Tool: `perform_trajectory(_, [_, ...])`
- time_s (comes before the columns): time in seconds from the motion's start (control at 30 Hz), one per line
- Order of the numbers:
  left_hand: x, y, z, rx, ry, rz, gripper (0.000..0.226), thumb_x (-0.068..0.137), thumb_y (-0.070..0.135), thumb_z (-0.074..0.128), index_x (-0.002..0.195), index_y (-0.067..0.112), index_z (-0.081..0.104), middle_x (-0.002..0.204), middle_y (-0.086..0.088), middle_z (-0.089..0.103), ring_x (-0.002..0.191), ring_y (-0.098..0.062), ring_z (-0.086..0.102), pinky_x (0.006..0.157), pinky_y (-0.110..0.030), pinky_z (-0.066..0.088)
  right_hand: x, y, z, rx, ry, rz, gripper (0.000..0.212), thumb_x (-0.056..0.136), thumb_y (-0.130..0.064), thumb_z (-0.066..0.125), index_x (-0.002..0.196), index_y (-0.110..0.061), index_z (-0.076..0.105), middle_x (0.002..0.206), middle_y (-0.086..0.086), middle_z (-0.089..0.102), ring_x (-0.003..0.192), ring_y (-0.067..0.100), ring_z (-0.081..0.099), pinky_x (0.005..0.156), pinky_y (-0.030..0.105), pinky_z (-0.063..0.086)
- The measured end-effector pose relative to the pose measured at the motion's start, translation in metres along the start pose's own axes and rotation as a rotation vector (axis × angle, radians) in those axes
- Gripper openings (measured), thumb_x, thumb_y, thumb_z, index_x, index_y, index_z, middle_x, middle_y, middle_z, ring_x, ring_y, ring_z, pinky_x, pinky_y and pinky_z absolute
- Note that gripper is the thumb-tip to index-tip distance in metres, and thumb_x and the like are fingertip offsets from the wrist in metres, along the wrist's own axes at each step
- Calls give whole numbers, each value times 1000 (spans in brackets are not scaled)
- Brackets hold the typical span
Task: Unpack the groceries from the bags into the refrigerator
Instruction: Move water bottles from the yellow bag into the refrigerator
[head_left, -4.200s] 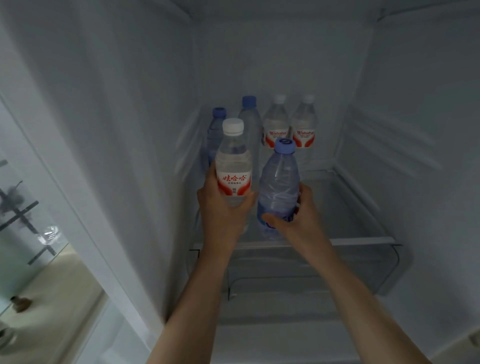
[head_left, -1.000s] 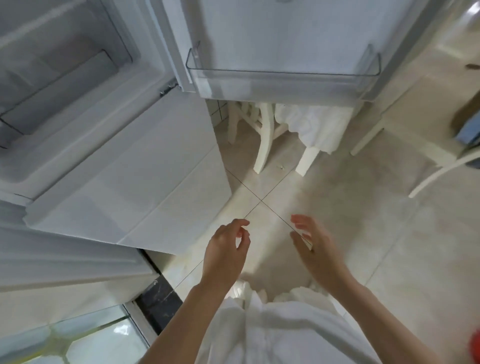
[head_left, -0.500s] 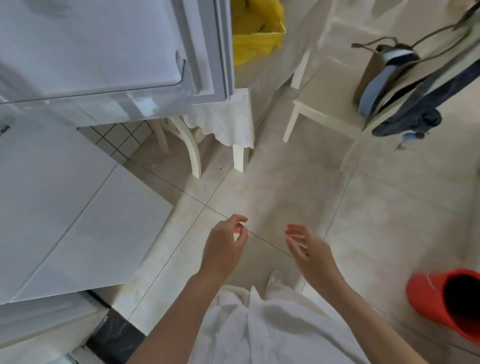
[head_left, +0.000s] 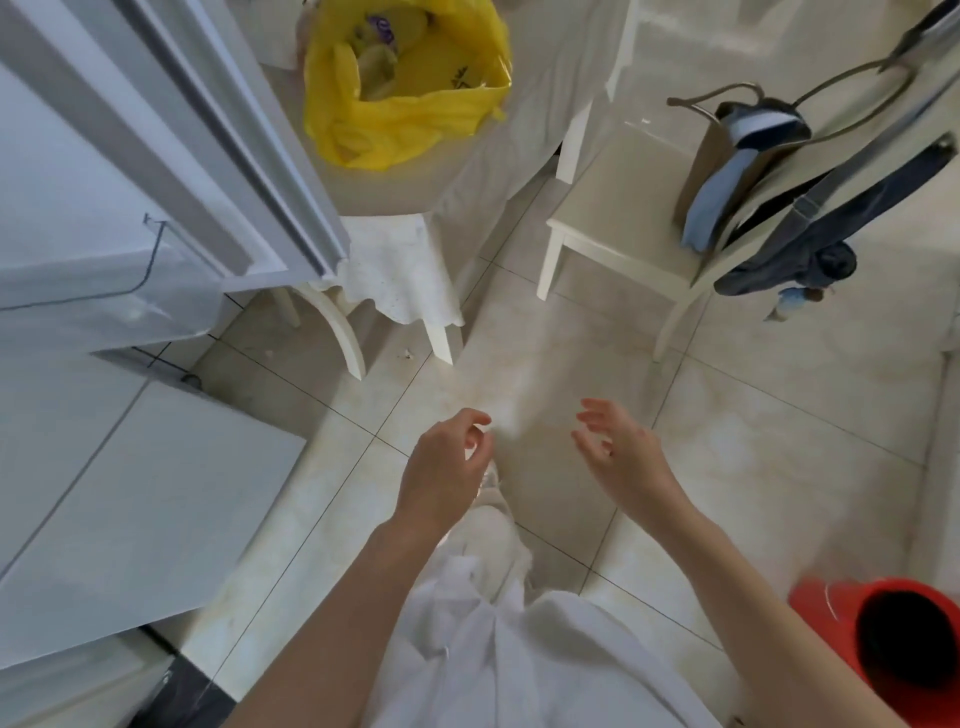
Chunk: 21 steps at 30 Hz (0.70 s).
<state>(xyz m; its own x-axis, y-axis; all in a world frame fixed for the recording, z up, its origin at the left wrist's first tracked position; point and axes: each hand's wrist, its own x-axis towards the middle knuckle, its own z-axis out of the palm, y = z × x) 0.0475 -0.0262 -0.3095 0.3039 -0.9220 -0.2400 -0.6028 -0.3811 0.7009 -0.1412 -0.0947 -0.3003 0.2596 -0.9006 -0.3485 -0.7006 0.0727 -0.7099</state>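
Head view looks down over the tiled floor, where the left hand (head_left: 447, 467) and right hand (head_left: 621, 452) hang in front of the body, fingers loosely curled and holding nothing, probably freed to fetch more groceries. Those sit in the yellow plastic bag (head_left: 410, 109) on the cloth-covered table (head_left: 524, 156), just beside the open refrigerator door (head_left: 171, 171). Its mouth gapes open, crumpled and glossy, with pale packaged items inside, too blurred to name.
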Motion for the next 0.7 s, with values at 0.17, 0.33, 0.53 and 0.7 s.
perform_trajectory(0.17, [80,5,-12,-21,30,-49,18,95,25,57,109,19,64,86,6,67,83,-11,64,81,-34,55,80,-26,-20,-47,-5,-52,40,94,-20,57,132,-11,49,124,4,60,117,18,55,102,37,43])
perform_trajectory(0.33, [166,8,-30,60,0,-60,23,94,24,57,116,19,62,105,7,66,105,-13,59,90,-34,50,165,-68,-38,-100,-40,-88,39,95,-20,55,133,-13,48,128,3,58,119,18,53,101,32,41])
perform_trajectory(0.53, [257,23,-52,70,24,-59,26,93,18,57,119,17,59,112,5,63,110,-16,53,91,-32,45,260,-107,-49,-121,-54,-160,36,93,-18,57,128,-11,51,125,4,58,116,20,54,97,30,41])
perform_trajectory(0.7, [309,37,-56,26,72,-90,25,93,17,55,117,17,59,112,7,61,112,-11,50,86,-14,28,327,-129,-55,-145,-114,-197,36,93,-19,56,128,-12,51,125,4,58,117,19,54,96,27,40])
